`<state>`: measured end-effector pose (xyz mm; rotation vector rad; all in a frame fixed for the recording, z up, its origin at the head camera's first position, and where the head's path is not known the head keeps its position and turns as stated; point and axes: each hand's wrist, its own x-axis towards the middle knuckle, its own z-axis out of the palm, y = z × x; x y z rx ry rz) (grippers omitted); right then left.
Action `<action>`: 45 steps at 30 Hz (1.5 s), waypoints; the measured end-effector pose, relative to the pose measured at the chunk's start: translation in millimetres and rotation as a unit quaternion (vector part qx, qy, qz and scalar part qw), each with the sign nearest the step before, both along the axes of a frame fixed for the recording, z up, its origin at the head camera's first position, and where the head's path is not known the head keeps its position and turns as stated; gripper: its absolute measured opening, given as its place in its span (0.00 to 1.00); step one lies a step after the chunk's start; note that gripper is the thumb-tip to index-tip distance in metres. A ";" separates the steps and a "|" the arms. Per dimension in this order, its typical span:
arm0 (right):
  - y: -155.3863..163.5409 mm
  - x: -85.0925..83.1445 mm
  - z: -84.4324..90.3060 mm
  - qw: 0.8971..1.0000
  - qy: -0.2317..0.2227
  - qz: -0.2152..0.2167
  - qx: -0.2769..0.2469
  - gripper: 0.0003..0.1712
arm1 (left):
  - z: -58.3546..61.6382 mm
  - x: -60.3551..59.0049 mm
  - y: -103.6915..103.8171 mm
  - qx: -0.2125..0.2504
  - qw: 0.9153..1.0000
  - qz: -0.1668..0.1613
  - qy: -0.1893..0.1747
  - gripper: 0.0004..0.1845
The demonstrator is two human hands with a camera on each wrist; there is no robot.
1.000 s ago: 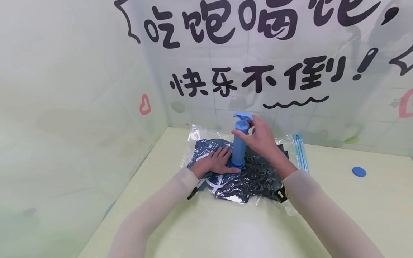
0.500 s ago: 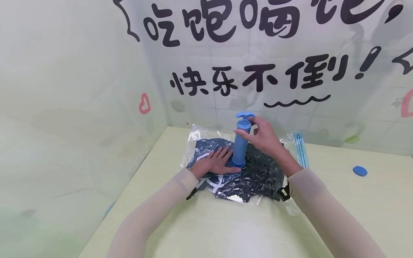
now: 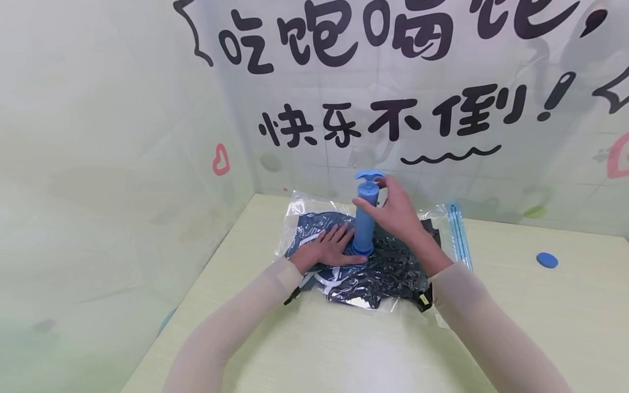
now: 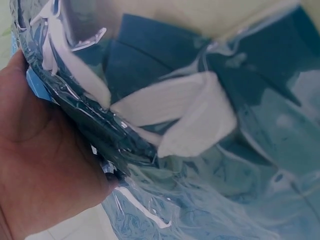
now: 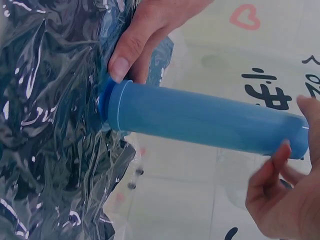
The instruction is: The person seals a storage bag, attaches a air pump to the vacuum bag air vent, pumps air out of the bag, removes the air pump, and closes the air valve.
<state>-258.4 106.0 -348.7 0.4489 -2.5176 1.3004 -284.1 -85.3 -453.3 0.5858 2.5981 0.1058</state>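
A clear vacuum storage bag (image 3: 403, 273) lies flat, wrinkled tightly around dark folded clothes with white stripes. On its middle stands a blue hand pump (image 3: 365, 224), its base against the bag and its handle (image 3: 369, 174) pushed down close to the barrel. My left hand (image 3: 334, 245) rests spread on the bag beside the pump, with its thumb at the base; the right wrist view shows that thumb (image 5: 121, 67) touching the base ring. The pump's upper end is held by my right hand (image 3: 397, 210), thumb on the barrel and fingers at the handle.
A round blue cap (image 3: 547, 260) lies on the pale table (image 3: 373, 349) to the right. The bag's blue zip strip (image 3: 458, 232) runs along its right end. Behind stands a wall sheet (image 3: 295, 169) with large black lettering, and another pale sheet (image 3: 123, 164) rises on the left.
The pump's top and my right hand swayed slightly right, then back left. My left hand has stayed on the bag beside the pump.
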 end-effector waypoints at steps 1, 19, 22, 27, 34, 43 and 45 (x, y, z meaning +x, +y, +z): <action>-1.4 0.1 0.0 1.000 0.003 -0.013 -0.005 0.44 | 0.5 0.2 0.1 0.003 1.000 0.001 0.000 0.53; -3.1 3.6 3.0 0.998 0.053 -0.025 -0.021 0.28 | -4.0 0.7 0.4 -0.018 1.000 0.000 0.016 0.53; -0.9 1.8 3.0 0.999 0.045 -0.008 -0.017 0.27 | -3.6 1.3 0.9 -0.015 1.000 0.000 0.017 0.53; 3.6 -1.6 4.6 0.999 0.015 0.023 -0.015 0.26 | -5.4 0.6 1.6 -0.021 1.000 0.001 0.013 0.53; 8.9 -6.3 6.7 0.997 -0.018 0.059 -0.037 0.25 | -2.7 0.3 1.0 -0.015 1.000 0.002 0.020 0.53; 13.3 -9.2 3.9 0.988 -0.028 0.128 -0.084 0.24 | -1.9 2.4 1.0 -0.021 1.000 0.002 0.016 0.53; 13.0 -9.3 4.4 0.986 -0.031 0.139 -0.091 0.24 | -2.3 2.4 1.2 -0.022 1.000 0.002 0.017 0.53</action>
